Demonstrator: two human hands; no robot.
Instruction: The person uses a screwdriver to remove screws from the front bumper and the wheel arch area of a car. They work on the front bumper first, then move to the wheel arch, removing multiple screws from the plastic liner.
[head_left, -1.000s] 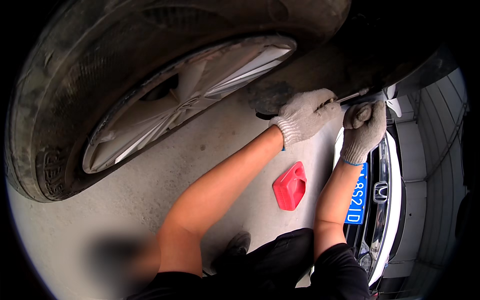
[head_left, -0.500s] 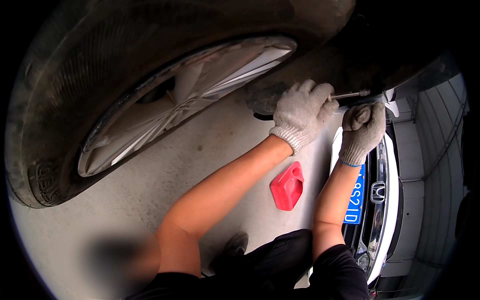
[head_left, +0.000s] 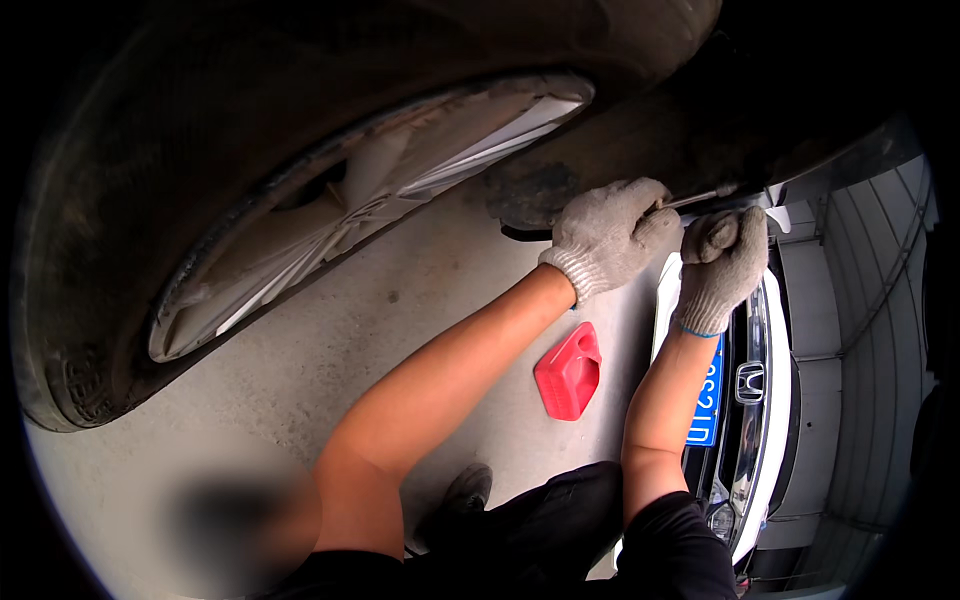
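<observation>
My left hand [head_left: 612, 228], in a whitish knit work glove, is wrapped round the handle end of what looks like a socket wrench [head_left: 698, 197]. The tool's slim metal shaft runs right from my fist, and its thicker head lies against the dark underside of a raised car. Just below that head, my right hand [head_left: 722, 246], gloved alike, is closed with the fingers curled in. Whatever those fingers hold, if anything, is hidden. A pale piece [head_left: 778, 215] of the car's edge shows beside my right hand.
Above on the left hangs the car's large tyre [head_left: 85, 300] with its silver wheel [head_left: 350, 215]. A red plastic jug [head_left: 568, 375] is on the concrete floor [head_left: 330, 330] between my forearms. On the right, a white car's front [head_left: 775, 400] stands near a grey panelled wall [head_left: 815, 290].
My left hand has dropped a little, and the wrench's handle end has come down with it. My right hand stays closed in nearly the same place.
</observation>
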